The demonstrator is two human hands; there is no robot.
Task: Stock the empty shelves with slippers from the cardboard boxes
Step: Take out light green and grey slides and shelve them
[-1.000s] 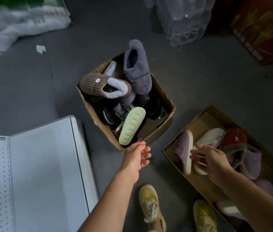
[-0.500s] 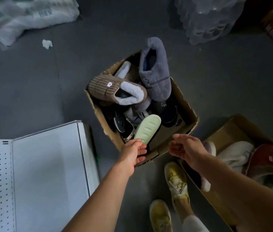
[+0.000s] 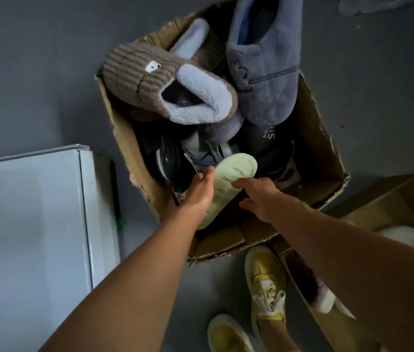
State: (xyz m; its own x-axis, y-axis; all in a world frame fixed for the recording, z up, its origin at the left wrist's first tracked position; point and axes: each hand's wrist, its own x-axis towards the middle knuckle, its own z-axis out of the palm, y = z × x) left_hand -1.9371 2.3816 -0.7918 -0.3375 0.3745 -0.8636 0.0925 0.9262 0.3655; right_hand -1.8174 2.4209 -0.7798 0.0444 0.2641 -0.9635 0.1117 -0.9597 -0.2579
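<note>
Two cardboard boxes on the grey floor. The near box (image 3: pixel 325 158) is crammed: one brown ribbed slipper (image 3: pixel 150 77) with a fleecy cuff on top, one grey plush slipper (image 3: pixel 264 80) leaning beside it, a second brown one peeking out behind, and a few dark pairs underneath that I can't count. One pale green slipper (image 3: pixel 228 179) sticks up sole-out at the front edge. Left hand (image 3: pixel 198 191) is wrapped around its left side, gripping it. Right hand (image 3: pixel 259 196) sits against its right edge, fingers fairly straight and not curled round it. The second box (image 3: pixel 389 199) off to the right shows one white fluffy slipper (image 3: pixel 401 240) and a pinkish one. White shelf (image 3: pixel 30 224) on the left. Two yellow sneakers (image 3: pixel 267 280) at the bottom.
</note>
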